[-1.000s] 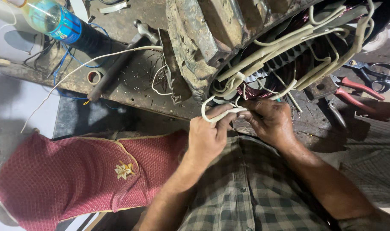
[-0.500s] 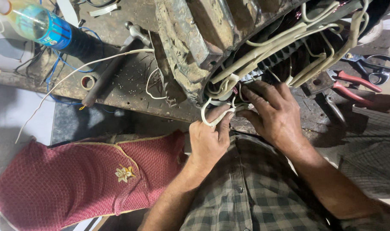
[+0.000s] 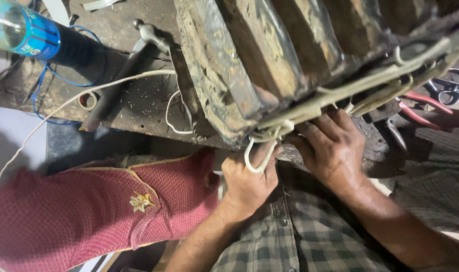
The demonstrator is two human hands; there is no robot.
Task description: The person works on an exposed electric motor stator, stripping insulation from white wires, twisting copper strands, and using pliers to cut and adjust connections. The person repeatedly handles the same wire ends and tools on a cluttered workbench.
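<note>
Closer now, left hand fisted round white wire loop; right hand fingers curled on cream wires.

There is just one camera. It sits on the person's head and looks almost straight down. It is very close to the work.

At the bottom edge it sees the person's own checked shirt and both arms reaching up into the picture. The left hand and the right hand sit near the middle.

A big rusty metal block fills the top and runs past the edge, so only part of it shows. The dark workbench lies top left. A red cloth fills the bottom left corner.

There is no second view to share with.
</note>
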